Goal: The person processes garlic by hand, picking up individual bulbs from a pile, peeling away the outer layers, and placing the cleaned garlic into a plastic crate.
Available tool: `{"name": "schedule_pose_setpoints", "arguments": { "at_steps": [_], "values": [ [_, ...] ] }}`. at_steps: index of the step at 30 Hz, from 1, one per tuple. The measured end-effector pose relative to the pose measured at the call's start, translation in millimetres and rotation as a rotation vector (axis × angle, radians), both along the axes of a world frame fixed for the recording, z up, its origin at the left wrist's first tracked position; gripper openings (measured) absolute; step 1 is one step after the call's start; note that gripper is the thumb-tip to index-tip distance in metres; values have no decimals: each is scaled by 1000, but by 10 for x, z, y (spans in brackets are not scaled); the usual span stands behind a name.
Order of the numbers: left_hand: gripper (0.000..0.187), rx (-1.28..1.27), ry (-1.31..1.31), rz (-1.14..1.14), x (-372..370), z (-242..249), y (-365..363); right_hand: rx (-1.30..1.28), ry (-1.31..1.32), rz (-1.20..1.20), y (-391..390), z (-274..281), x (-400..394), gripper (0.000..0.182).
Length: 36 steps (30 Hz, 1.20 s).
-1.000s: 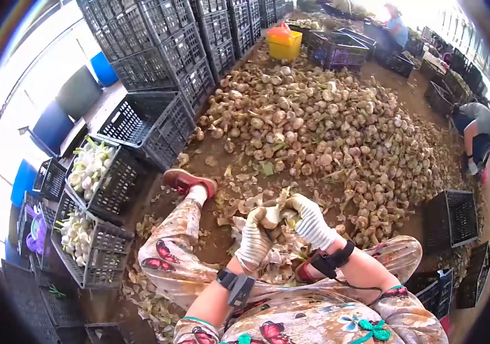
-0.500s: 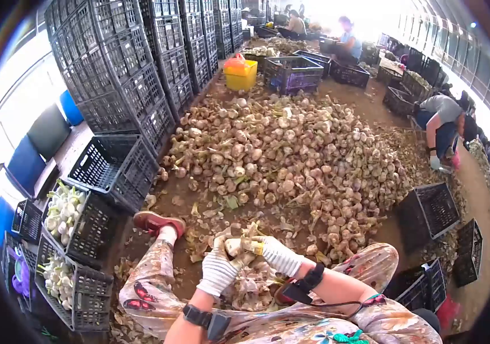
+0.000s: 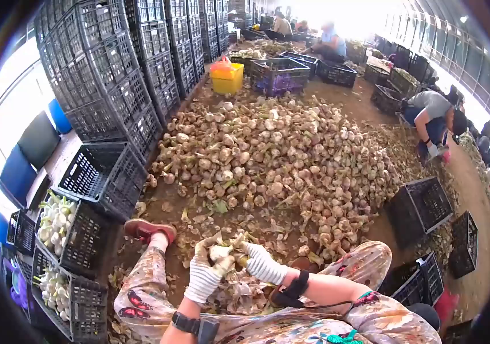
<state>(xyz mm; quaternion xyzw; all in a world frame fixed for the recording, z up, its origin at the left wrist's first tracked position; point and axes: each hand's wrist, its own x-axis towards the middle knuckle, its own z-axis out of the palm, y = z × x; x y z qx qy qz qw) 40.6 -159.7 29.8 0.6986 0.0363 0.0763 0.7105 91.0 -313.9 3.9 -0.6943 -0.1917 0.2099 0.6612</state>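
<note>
A whitish garlic bulb [image 3: 219,253] sits in my left hand [image 3: 205,277], whose striped glove is wrapped round it with the thumb pressed on top. Closed as well, my right hand [image 3: 264,263] in its matching glove pinches the stalk end or loose skin on the bulb's right side; its fingertips partly hide that spot. Peeled papery skins [image 3: 243,289] lie on the ground beneath both hands, between my legs. Just ahead spreads a large heap of unpeeled garlic [image 3: 273,155] with dry stalks.
Crates of cleaned garlic [image 3: 87,235] stand at my left beside an empty black crate [image 3: 104,175] and tall crate stacks [image 3: 101,69]. A yellow bucket [image 3: 227,80] is behind the heap. Black crates [image 3: 422,209] stand at right, where another person [image 3: 431,114] bends down.
Both hands stay together at the bulb, which now shows a whiter surface. The surroundings have shifted slightly left in view as my head turned.
</note>
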Motion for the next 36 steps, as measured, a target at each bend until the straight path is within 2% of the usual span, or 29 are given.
{"name": "schedule_pose_setpoints", "arguments": {
  "at_steps": [3, 5, 7, 8, 9, 11, 13, 14, 15, 17, 18, 19, 21, 22, 25, 26, 27, 28, 31, 32, 35, 36],
  "values": [
    [37, -495, 213, -140, -45, 49, 131, 59, -223, 66, -32, 228, 33, 28],
    [56, -667, 216, -82, -61, 105, -6, 189, 40, 114, -49, 314, 75, 26],
    [67, -747, 196, -303, -32, 156, 32, 290, 302, 169, -44, 510, 71, 26],
    [70, -814, 253, -214, -66, 86, 35, 272, 424, 190, -56, 656, 63, 27],
    [61, -844, 186, -341, -25, 23, 109, 284, 495, 212, -62, 556, 114, 27],
    [46, -581, 136, 101, 94, -64, -14, 315, 468, 53, 2, 445, 138, 27],
    [39, -425, 190, 96, -11, -7, 71, 277, 394, 40, 9, 343, 128, 28],
    [40, -259, 134, 131, 0, -152, 52, 249, 449, 111, -10, 332, 106, 30],
    [43, -104, 53, 158, -13, -118, -16, 256, 312, 89, 64, 281, 61, 30],
    [42, 143, 19, 153, 23, -258, 109, 130, 327, 132, 16, 356, 58, 29],
    [42, -84, 56, 109, -5, -116, 82, 93, 157, 161, 2, 376, 99, 28],
    [45, -78, 23, 78, -11, -127, 110, 51, -85, 193, -54, 199, 187, 32],
    [49, -218, 108, 35, -55, -38, 115, -120, -392, 177, -151, 208, 364, 35],
    [51, -286, 152, -1, -63, 5, 108, -118, -360, 138, -186, 217, 370, 29],
    [57, -442, 242, -148, -118, 92, 89, -350, -647, 47, -114, 242, 514, 13],
    [58, -469, 225, -212, -147, 101, 88, -237, -692, -95, -108, 62, 622, 17],
    [60, -496, 204, -273, -161, 102, 84, -309, -650, -123, -162, 1, 733, 22],
    [64, -408, 189, -295, -152, -2, 87, -332, -575, -68, -217, -68, 784, 25],
    [68, -524, 240, -287, -109, -55, 144, -456, -482, 167, -199, 19, 754, 39],
    [68, -570, 249, -268, -117, -86, 144, -372, -531, 238, -194, 10, 764, 54],
    [63, -578, 305, -308, -74, -106, 213, 218, 98, 399, -189, -31, 627, 70],
    [59, -555, 259, -294, -52, -214, 218, 137, 320, 444, -218, 308, 520, 78]
  ]
}}
